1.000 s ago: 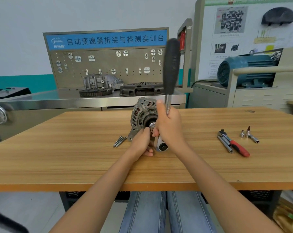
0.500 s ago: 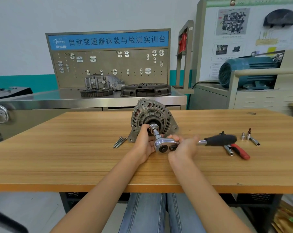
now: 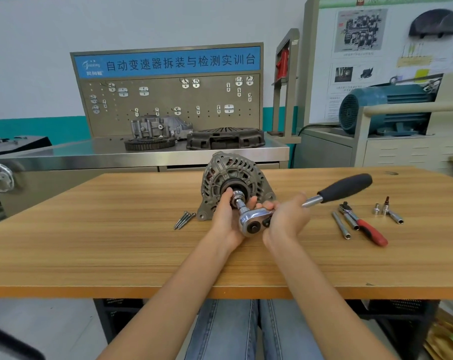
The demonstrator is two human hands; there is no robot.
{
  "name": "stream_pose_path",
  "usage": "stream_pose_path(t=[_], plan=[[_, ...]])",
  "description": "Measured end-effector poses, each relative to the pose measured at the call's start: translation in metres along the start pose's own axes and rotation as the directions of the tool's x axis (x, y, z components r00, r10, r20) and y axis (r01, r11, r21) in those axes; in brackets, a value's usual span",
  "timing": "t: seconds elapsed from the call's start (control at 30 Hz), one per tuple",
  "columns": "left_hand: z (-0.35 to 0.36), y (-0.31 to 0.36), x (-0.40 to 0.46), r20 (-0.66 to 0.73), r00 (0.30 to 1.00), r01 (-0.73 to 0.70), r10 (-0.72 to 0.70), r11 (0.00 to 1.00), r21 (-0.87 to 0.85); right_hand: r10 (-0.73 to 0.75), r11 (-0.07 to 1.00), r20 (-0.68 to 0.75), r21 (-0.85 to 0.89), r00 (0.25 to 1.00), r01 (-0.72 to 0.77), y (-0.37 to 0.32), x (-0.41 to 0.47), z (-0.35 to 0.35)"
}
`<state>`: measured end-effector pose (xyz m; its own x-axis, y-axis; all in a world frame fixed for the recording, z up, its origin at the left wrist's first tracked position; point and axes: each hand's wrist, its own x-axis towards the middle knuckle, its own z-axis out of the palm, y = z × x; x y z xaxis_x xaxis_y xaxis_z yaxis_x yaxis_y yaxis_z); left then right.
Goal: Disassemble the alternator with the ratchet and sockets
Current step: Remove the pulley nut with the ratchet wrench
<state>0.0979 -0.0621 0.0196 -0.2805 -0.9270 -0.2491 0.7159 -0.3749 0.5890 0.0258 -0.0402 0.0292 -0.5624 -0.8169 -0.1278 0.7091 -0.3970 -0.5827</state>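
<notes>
A grey alternator (image 3: 235, 175) stands on its edge on the wooden table (image 3: 116, 229), its shaft end facing me. A chrome socket (image 3: 239, 197) sits on the shaft, joined to a ratchet (image 3: 254, 220) whose black handle (image 3: 346, 188) points right and slightly up. My left hand (image 3: 226, 216) wraps around the socket and shaft from the left. My right hand (image 3: 285, 219) grips the ratchet shank just right of its head.
Several long bolts (image 3: 183, 220) lie left of the alternator. To the right lie extension bars (image 3: 341, 224), a small red-handled ratchet (image 3: 366, 226) and loose sockets (image 3: 388, 210). Behind the table stands a steel bench with a pegboard (image 3: 168, 100), gear parts (image 3: 150, 142) and a blue motor (image 3: 386, 110).
The ratchet handle swung from upright down to the right, then rose slightly. My left hand stayed on the socket and the alternator did not move.
</notes>
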Motion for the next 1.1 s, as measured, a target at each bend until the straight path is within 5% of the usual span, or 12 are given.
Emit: stream_pose_path(t=[0.57,0.93,1.03,1.1], plan=[[-0.005,0.002,0.005,0.018,0.999,-0.044,0.045,0.998,-0.054,-0.176,0.935,0.117,-0.290,0.977,0.204,-0.007,0.008,0.006],[-0.003,0.005,0.003,0.029,0.998,-0.048,0.049,0.997,-0.057,-0.170,0.946,0.166,-0.250,0.971,0.208,-0.010,-0.001,0.007],[-0.013,0.011,-0.005,0.022,0.995,-0.101,0.099,0.985,0.138,-0.151,0.956,0.175,-0.224,0.973,0.189,-0.011,-0.004,0.005],[-0.034,0.024,-0.006,-0.062,0.942,-0.256,0.330,0.825,0.504,-0.128,0.963,0.179,-0.214,0.975,0.166,-0.012,-0.004,0.005]])
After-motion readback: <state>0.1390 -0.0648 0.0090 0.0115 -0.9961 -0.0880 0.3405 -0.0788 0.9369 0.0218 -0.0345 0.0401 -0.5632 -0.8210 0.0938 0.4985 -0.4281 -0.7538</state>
